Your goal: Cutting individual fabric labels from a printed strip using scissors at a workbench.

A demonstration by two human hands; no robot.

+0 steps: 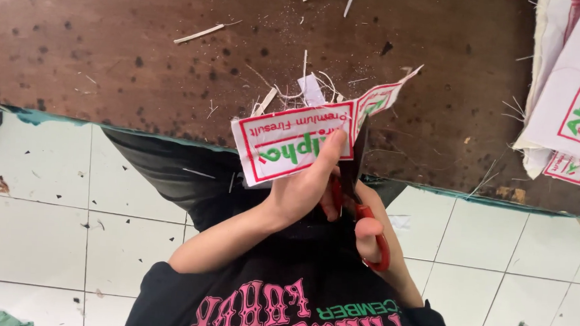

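A small sewing workshop: a worn brown counter (111, 41) strewn with thread scraps (201, 34), stacked printed labels (571, 98), tiled floor (35, 222).

black short-sleeved t-shirt (283, 295) with pink lettering

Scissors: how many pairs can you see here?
1. The red-handled scissors are in the right hand, blades cutting a white fabric label that the left hand holds over the brown table edge. Others could lie hidden under the label stack.
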